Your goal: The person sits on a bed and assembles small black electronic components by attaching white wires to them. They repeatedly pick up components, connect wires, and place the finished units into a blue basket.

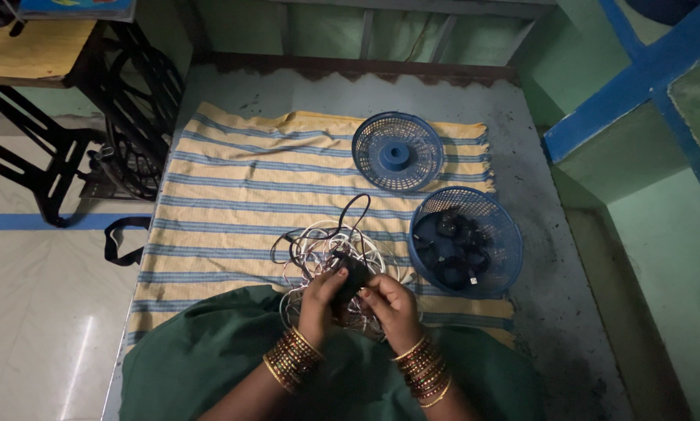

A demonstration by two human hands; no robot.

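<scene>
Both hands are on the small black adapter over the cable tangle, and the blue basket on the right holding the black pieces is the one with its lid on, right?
Not quite. In the head view, the blue basket holding the black pieces is open; its lid lies apart on the striped cloth. The rest stands: the left hand and right hand hold the black adapter over the cable tangle.

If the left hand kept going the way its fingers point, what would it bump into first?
Probably the black charger that the left hand already touches, then the tangle of cables behind it; depth is unclear.
</scene>
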